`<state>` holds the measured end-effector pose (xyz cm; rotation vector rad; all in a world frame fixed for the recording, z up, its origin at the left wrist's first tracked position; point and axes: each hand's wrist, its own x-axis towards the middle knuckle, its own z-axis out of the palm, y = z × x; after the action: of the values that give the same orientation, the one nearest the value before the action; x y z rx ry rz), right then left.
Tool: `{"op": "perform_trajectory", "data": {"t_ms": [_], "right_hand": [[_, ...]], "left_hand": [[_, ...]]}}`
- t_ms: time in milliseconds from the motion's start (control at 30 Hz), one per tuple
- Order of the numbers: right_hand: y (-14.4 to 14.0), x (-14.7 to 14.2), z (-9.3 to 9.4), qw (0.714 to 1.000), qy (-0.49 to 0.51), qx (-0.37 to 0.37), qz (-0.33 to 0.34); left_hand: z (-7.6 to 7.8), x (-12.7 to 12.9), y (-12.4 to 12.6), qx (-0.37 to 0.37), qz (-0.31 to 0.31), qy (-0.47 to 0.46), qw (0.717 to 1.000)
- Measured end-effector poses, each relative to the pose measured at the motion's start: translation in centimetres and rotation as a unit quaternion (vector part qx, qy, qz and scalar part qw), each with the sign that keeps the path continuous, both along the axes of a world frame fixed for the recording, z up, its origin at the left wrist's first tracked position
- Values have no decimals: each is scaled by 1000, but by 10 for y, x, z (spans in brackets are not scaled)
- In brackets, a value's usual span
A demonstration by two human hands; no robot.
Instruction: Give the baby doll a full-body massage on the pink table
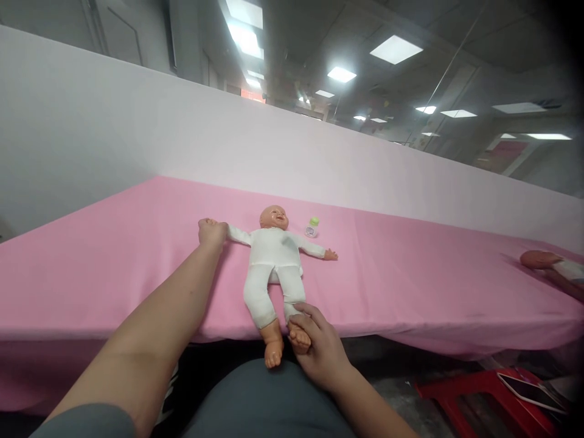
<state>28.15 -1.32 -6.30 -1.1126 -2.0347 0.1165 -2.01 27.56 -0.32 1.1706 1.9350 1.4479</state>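
Observation:
A baby doll [272, 255] in a white suit lies on its back on the pink table cover [137, 255], head away from me, arms spread, bare feet hanging over the near edge. My left hand [211, 232] is closed around the doll's hand on the left side. My right hand [319, 347] grips the doll's foot and ankle on the right side at the table's front edge. The other foot [272, 351] hangs free.
A small bottle with a green cap [312, 227] stands just beyond the doll's shoulder. A second doll [550, 265] lies at the far right edge. A white partition [137, 134] backs the table. A red stool with a phone [524, 389] stands on the floor at right.

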Motion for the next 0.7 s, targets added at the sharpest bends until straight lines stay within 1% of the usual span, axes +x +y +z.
{"op": "perform_trajectory", "data": {"t_ms": [67,133,200,267,367,433,467,533,567,633,700], "right_hand": [[-1,1,-1,1000,-10,3,2],[-4,1,-1,1000,-19,-2,1],[-9,2,2,999,-30,-20,5],[-16,5,9,998,-37,-48,17],[-27,12,26,993,-19,-108,41],[-30,18,37,986,25,-151,60],[-28,22,41,981,55,-169,73],[-17,31,44,969,126,-195,84],[-8,35,43,963,161,-203,78],[20,42,39,952,227,-203,23],[55,45,33,936,295,-186,-49]], "left_hand": [[0,-6,-2,-11,10,-13,1000],[0,-9,-2,-28,5,36,999],[1,-11,-1,-54,17,99,993],[1,-15,1,-80,24,145,986],[3,-21,2,-106,24,164,981],[6,-21,0,-98,33,182,978],[9,-19,-3,-82,36,199,976],[15,-7,-10,-31,27,234,971],[18,2,-14,-3,10,250,968],[24,25,-22,35,-42,264,963],[29,52,-27,51,-115,269,955]]}}
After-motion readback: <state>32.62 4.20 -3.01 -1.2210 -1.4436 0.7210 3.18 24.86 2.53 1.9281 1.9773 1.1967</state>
